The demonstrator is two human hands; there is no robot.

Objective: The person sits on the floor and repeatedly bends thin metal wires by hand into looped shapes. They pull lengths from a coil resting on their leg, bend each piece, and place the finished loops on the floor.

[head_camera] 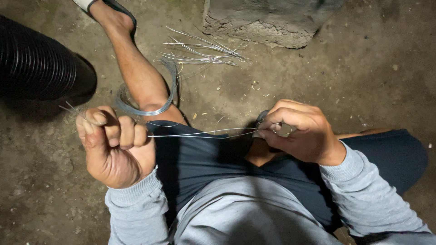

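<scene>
Black ribbed pipe, concrete block, cut wire pieces, dirt floor

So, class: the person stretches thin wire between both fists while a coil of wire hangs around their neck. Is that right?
Not quite. The head view shows the coil of wire looped around the person's lower leg, not the neck. The rest holds: the left hand and right hand stretch thin wire between them.
</scene>
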